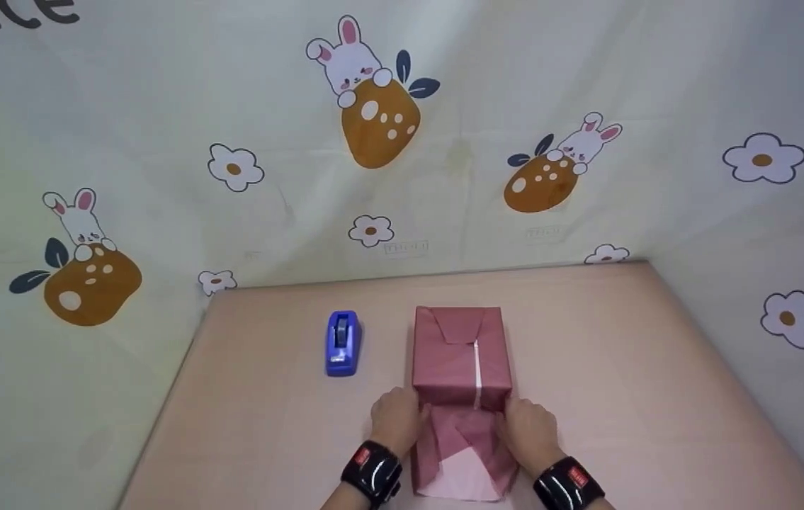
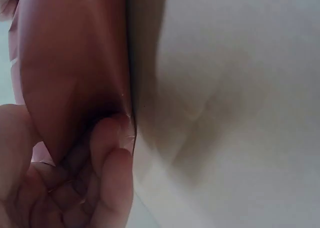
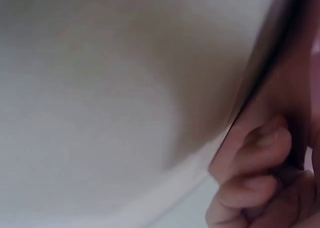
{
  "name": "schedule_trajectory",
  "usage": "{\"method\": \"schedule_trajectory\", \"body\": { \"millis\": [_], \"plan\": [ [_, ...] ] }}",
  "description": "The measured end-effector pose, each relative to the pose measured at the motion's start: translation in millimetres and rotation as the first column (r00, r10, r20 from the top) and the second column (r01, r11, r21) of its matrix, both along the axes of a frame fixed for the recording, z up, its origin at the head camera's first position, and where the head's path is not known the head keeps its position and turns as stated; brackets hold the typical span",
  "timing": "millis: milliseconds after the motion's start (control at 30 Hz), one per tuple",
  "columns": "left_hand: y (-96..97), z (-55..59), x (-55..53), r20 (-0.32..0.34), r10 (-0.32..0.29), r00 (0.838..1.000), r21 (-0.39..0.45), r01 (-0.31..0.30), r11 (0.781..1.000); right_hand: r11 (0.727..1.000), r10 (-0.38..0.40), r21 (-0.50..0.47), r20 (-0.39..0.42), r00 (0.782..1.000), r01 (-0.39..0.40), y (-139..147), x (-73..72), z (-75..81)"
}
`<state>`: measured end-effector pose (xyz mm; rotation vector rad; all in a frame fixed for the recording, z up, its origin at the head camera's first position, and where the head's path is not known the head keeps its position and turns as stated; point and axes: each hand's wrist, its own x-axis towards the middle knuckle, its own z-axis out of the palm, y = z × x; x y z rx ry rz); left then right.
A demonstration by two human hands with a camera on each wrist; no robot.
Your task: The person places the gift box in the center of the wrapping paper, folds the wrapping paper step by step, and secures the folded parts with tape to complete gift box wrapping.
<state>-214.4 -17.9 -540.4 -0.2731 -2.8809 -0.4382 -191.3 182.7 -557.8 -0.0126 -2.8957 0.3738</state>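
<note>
A box (image 1: pixel 451 365) wrapped in dark pink paper lies in the middle of the table, with a white strip (image 1: pixel 477 368) down its top. From its near end, loose wrapping paper (image 1: pixel 444 425) extends toward me, its sides folded inward and its pale inner face showing. My left hand (image 1: pixel 396 421) grips the left edge of this paper by the box's near corner; in the left wrist view its curled fingers (image 2: pixel 114 183) press against the fold. On the opposite edge, my right hand (image 1: pixel 530 433) holds the paper with bent fingers (image 3: pixel 262 150), partly cut off in the right wrist view.
A blue tape dispenser (image 1: pixel 342 347) stands left of the box. The table (image 1: pixel 607 368) has a light tan cover. Behind and at both sides hangs a pale cloth (image 1: pixel 288 212) printed with rabbits and flowers.
</note>
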Motion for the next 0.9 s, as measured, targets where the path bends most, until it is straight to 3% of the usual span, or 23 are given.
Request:
{"method": "schedule_trajectory", "body": {
  "millis": [133,333,433,633,900],
  "plan": [
    [8.0,-1.7,2.6,-0.041,-0.013,0.999,-0.114,0.008,0.993,0.99,0.014,0.14,-0.053,0.999,-0.006,-11,4.8,-1.7],
    [16.0,-3.9,7.2,-0.039,-0.036,0.999,-0.175,0.029,0.984,0.984,0.04,0.175,-0.061,0.997,-0.029,-21,9.2,-2.3],
    [18.6,-4.2,9.7,-0.008,-0.036,0.999,-0.167,0.034,0.985,0.985,0.05,0.171,-0.057,0.997,-0.039,-23,10.8,-2.7],
    [23.6,-4.3,16.7,0.027,-0.059,0.998,-0.066,0.061,0.996,0.983,0.08,0.167,-0.058,0.995,-0.069,-26,12.8,-2.3],
    [26.3,-2.8,21.9,0.024,-0.224,0.974,-0.082,0.225,0.971,0.99,0.117,0.089,-0.072,0.991,-0.11,-26,14.7,-1.9]
  ]
}}
